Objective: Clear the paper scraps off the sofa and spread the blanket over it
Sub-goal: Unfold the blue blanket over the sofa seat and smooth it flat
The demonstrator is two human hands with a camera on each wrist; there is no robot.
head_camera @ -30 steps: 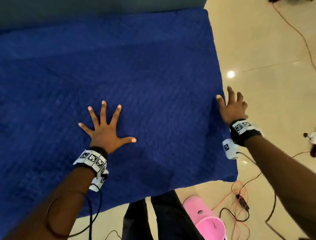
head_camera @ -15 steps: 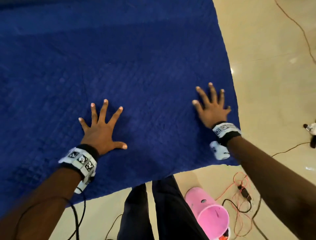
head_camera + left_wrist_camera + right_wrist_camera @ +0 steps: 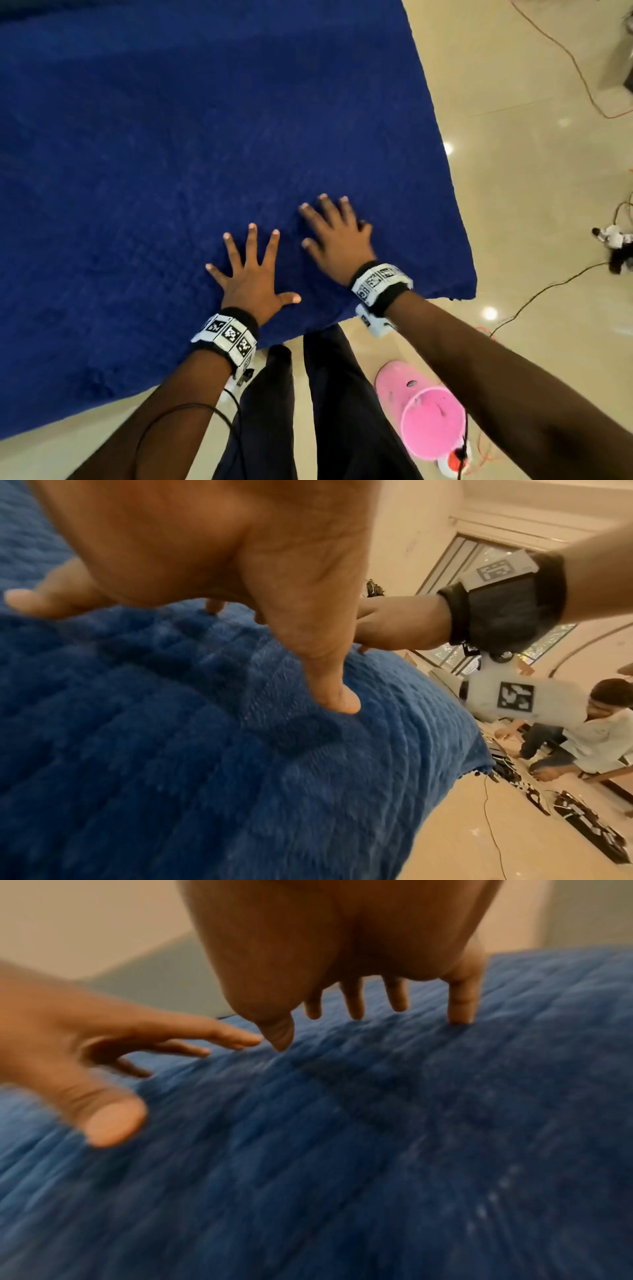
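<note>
Head view: nearest, left hand (image 3: pixel 251 284) and right hand (image 3: pixel 337 240) lie flat, fingers splayed, holding nothing, on the blue blanket (image 3: pixel 171 154) covering the sofa. Best to sweep palms outward, then farther, without dragging the near edge.

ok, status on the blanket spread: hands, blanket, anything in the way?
Left hand flat, fingers splayed on blanket. Right hand flat beside it, apart. Blanket spread smooth, no scraps visible on it. Pink bin on the floor by the legs, off the blanket.
</note>
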